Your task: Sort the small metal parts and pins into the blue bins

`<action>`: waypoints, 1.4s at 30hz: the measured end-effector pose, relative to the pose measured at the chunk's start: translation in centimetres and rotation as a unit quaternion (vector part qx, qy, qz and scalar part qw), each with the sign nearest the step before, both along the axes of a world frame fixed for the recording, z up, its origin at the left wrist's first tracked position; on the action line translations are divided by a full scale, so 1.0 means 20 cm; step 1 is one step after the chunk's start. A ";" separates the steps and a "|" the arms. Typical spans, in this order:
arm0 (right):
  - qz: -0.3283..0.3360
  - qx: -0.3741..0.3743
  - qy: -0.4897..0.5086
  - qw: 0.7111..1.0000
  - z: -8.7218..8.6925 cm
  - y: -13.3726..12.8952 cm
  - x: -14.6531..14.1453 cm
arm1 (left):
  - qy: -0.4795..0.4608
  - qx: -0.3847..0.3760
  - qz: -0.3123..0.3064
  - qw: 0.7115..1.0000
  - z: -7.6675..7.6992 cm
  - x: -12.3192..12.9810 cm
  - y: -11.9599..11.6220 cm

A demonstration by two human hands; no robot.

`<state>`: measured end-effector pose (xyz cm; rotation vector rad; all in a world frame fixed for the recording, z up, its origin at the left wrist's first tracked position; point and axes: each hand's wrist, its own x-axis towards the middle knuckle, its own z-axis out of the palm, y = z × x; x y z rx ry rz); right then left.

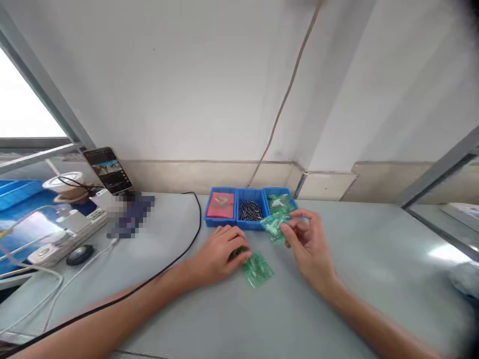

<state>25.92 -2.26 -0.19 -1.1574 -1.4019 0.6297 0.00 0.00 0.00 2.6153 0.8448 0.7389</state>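
My left hand [220, 252] rests on the table with its fingers curled over the upper corner of a small green plastic bag [259, 270]. That bag lies flat, and the small parts inside are too blurred to name. Between the thumb and fingers of my right hand [310, 249] is another green plastic bag [274, 227], with pale pieces in it, in front of the bins. Three joined blue bins [220, 222] stand just beyond my hands. A red bag [220, 205] fills the left bin, loose dark screws [250, 211] the middle one, and green bags [280, 201] the right one.
A black cable [164, 269] crosses over my left forearm. On the left are a propped phone [108, 169], a power strip [88, 224], a black mouse [80, 255] and white cables [56, 294]. Behind the table rises a white wall [205, 89]; a metal frame [441, 169] stands right.
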 end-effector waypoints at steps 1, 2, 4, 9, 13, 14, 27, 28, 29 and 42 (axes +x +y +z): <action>-0.016 0.011 -0.025 0.999 0.00 0.01 0.01 | 0.002 0.000 -0.001 1.000 0.00 -0.01 0.00; -0.032 0.024 -0.049 0.998 0.00 0.02 0.02 | 0.003 -0.001 -0.002 1.000 -0.01 -0.01 0.01; -0.063 0.051 -0.096 0.992 0.02 0.04 0.04 | 0.006 -0.002 -0.003 1.000 -0.01 -0.02 0.01; -0.135 0.120 -0.183 0.966 0.08 0.08 0.10 | 0.009 -0.008 0.000 1.000 -0.02 -0.03 0.01; -0.141 0.094 -0.213 0.962 0.09 0.10 0.12 | 0.009 -0.009 -0.001 1.000 -0.02 -0.03 0.01; -0.134 0.086 -0.218 0.963 0.09 0.10 0.13 | 0.010 -0.010 -0.001 1.000 -0.02 -0.03 0.01; -0.070 -0.009 -0.286 0.956 -0.02 0.25 0.18 | 0.033 -0.010 -0.007 0.999 -0.03 -0.03 0.02; -0.067 -0.018 -0.288 0.955 -0.03 0.26 0.18 | 0.032 -0.010 -0.005 0.999 -0.03 -0.03 0.02; -0.063 -0.027 -0.292 0.954 -0.04 0.26 0.18 | 0.030 -0.011 -0.002 0.999 -0.03 -0.03 0.02; -0.104 0.041 -0.369 0.923 -0.04 0.27 0.18 | 0.051 -0.016 -0.004 0.999 0.00 -0.03 0.00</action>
